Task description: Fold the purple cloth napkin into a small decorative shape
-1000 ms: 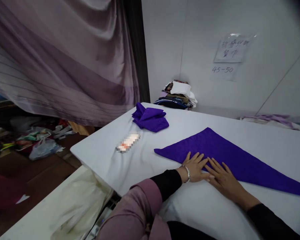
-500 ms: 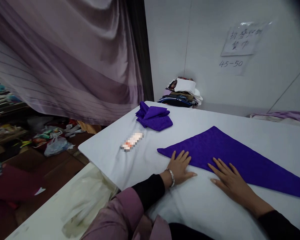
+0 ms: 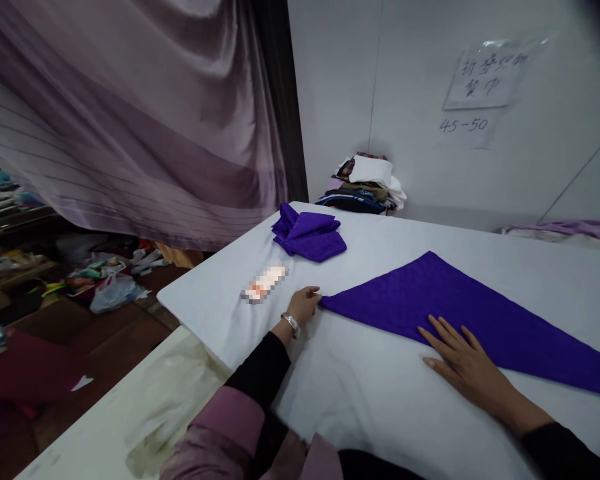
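We see the purple cloth [image 3: 455,303] spread flat on the white table [image 3: 375,400], folded into a long triangle. It lies between our two hands and reaches past the right one. Its sharp left tip meets our left hand [image 3: 305,305], whose fingers are curled together and closed on that corner, thumb on top. A silver bracelet [image 3: 292,324] sits on the wrist just behind it, at the end of a black cuff under a mauve sleeve.

Our right hand [image 3: 463,360] lies palm down, fingers spread apart and straight. The fingertips rest on the cloth's near edge about midway along it, while the heel of the hand is on bare table. Nothing is gripped there. The two hands are well apart.

The cloth is a deep violet with a faint woven texture and no visible wrinkles. Its apex points away from us toward the wall. Its long near edge runs slantwise from the left tip down to the right side of the view, where it is cut off.

Beyond the left hand lies a small blurred object [image 3: 265,283], and farther back a pile of folded purple cloths [image 3: 310,235] in the same colour.
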A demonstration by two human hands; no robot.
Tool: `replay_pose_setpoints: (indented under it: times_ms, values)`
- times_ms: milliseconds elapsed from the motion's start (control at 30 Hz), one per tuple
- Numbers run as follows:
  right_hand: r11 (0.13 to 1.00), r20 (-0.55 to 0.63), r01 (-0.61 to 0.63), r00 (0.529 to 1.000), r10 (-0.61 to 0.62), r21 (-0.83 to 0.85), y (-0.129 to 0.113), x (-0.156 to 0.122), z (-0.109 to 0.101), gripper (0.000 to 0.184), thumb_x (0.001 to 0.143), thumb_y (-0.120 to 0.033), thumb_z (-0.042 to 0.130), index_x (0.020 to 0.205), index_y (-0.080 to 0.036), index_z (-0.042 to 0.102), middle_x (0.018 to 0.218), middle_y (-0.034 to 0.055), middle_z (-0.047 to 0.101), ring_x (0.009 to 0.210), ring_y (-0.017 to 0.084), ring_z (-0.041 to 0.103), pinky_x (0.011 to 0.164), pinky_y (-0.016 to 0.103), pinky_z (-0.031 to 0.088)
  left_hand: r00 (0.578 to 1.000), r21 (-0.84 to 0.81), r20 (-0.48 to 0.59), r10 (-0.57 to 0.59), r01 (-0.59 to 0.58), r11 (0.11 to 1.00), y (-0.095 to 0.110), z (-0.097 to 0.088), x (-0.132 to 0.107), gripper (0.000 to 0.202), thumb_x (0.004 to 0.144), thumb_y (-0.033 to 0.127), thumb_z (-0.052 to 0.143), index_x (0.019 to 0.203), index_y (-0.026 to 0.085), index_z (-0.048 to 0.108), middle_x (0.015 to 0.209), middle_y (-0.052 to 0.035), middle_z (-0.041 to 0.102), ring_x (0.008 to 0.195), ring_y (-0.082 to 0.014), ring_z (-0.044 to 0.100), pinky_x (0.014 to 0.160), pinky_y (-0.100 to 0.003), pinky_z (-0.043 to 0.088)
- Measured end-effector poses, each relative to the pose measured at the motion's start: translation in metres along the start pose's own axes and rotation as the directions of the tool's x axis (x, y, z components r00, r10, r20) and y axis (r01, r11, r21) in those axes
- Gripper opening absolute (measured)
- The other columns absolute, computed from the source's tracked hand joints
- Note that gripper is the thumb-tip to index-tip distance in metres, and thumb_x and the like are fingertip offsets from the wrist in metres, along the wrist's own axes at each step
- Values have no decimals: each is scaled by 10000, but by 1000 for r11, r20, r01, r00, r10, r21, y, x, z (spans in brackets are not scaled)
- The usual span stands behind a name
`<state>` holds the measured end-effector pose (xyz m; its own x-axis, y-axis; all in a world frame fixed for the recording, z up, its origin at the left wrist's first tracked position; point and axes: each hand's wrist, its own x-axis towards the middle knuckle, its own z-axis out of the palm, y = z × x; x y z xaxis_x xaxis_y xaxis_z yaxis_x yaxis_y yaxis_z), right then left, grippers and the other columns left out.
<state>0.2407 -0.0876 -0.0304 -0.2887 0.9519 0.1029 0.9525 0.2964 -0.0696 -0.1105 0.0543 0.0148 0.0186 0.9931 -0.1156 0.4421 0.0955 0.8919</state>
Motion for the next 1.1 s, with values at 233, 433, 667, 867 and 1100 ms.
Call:
replay_pose_setpoints:
  times_ms: [233,433,667,867,1100]
  values:
    - [1000,-36,14,999,-13,18,1,-1,1,608,868,-601,336,1409,-337,248,1490,35,199,1344,290,203,1062,548,164,999,-182,45,-24,32,983,7,-1,8,231,717,103,587,943,142,614,634,62,546,383,-15,430,397,-164,351]
    - [1000,-49,25,999,-24,13,0,-1,0,604,870,-597,331,1409,-337,249,1487,34,208,1341,294,213,1058,550,174,995,-181,87,-40,55,982,6,-8,2,152,710,153,619,861,146,635,549,41,583,448,-66,528,421,-171,382]
    - [1000,-32,25,999,-25,3,2,-1,1,615,871,-593,337,1416,-333,225,1492,38,191,1347,284,198,1065,545,157,996,-64,86,-36,41,997,1,-4,4,96,753,237,586,751,160,643,493,47,571,404,-70,483,431,-192,398]
    - [1000,-32,13,999,-13,12,2,-1,2,610,867,-603,330,1410,-340,243,1491,29,193,1342,297,208,1063,548,162,999,101,26,45,-48,994,-4,0,6,103,757,238,561,768,189,651,520,50,568,486,-98,523,489,-212,406]
    - [1000,-33,17,999,-17,-1,1,-1,1,611,869,-594,344,1411,-330,246,1492,41,183,1348,283,193,1064,543,158,988,271,-16,152,-142,952,-3,-3,2,103,740,220,571,788,203,660,636,35,615,631,-127,571,608,-238,426]
